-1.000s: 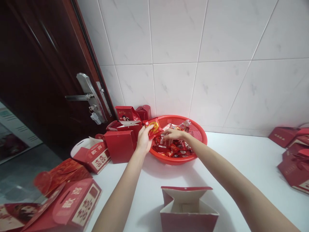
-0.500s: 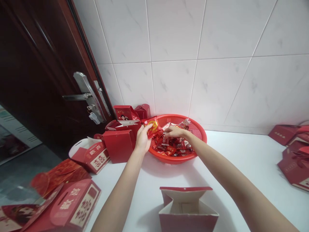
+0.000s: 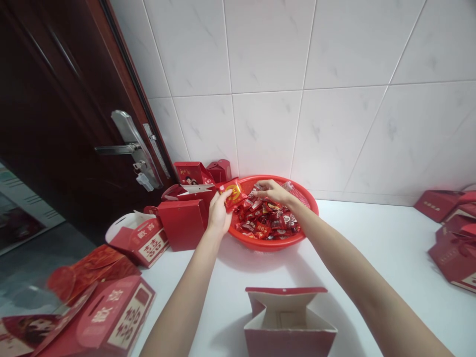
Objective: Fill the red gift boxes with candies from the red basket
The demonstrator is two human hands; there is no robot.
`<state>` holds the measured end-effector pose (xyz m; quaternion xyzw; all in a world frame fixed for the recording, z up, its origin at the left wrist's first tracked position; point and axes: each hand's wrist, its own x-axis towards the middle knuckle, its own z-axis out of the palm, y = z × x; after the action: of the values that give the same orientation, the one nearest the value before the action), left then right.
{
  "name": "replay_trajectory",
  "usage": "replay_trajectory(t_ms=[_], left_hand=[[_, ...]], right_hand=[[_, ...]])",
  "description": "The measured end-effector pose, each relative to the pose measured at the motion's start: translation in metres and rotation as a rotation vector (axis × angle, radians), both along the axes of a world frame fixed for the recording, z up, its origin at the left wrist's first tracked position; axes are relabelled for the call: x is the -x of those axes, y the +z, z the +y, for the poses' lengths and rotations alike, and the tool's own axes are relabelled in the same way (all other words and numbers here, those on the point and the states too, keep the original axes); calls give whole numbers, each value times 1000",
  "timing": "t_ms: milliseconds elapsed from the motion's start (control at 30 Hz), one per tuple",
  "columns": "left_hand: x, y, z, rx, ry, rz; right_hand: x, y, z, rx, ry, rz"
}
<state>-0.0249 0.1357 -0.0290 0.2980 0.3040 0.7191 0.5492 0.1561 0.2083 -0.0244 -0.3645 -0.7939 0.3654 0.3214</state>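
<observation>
A red plastic colander point(image 3: 310, 203) holds many small wrapped candies point(image 3: 262, 229). My left hand point(image 3: 220, 210), closed, grips a shiny red candy packet point(image 3: 234, 194) with a gold round print over the colander's left rim. Over the back of the heap, my right hand point(image 3: 274, 192) has its fingers bent together at a small dark-red wrapped candy point(image 3: 255, 191); the fingertips are partly hidden. Close to me stands an open red paper box point(image 3: 290, 342) with a pale inside, its top spread apart.
Several red gift boxes crowd the left, among them a plain red box point(image 3: 182, 225) and a printed box point(image 3: 111, 317). More dark-red boxes point(image 3: 455, 253) stand at the right edge. A white tabletop point(image 3: 357, 233) meets the tiled wall point(image 3: 267, 49); a brown door point(image 3: 67, 99) is at left.
My right hand has risen slightly from the candies towards the back of the colander, its fingers now at a small candy. My left hand keeps the red packet, almost unmoved.
</observation>
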Motion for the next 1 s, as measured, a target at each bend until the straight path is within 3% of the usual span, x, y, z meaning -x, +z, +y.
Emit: replay_trajectory(t_ms=[167, 400, 667, 833, 1000], left_hand=[[0, 0, 0, 7, 7, -14], [0, 0, 1, 3, 16, -4], [-1, 1, 0, 15, 30, 1], [0, 1, 0, 1, 18, 13], [0, 0, 1, 21, 26, -6]], right_hand=[[0, -2, 1, -96, -47, -84], [7, -12, 4, -197, -69, -483], [43, -22, -21, -202, 148, -781], [56, -30, -26, -201, 113, -757], [33, -11, -9, -161, -18, -482]])
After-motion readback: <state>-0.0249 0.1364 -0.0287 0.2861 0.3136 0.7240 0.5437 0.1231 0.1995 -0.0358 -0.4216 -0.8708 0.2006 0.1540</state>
